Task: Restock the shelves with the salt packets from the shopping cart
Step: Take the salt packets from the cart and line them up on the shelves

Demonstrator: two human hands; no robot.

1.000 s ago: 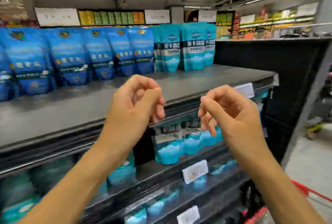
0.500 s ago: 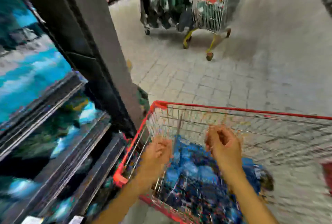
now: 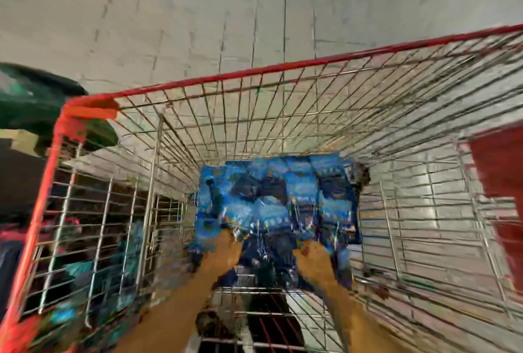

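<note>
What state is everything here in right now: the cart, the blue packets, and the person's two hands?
Shopping cart: upright on the tiled floor, partly loaded.
Salt packets: blue, heaped at the bottom of the cart.
Left hand: down in the cart at the packets; grip too blurred to tell.
Right hand: down in the cart at the packets; grip too blurred to tell.
</note>
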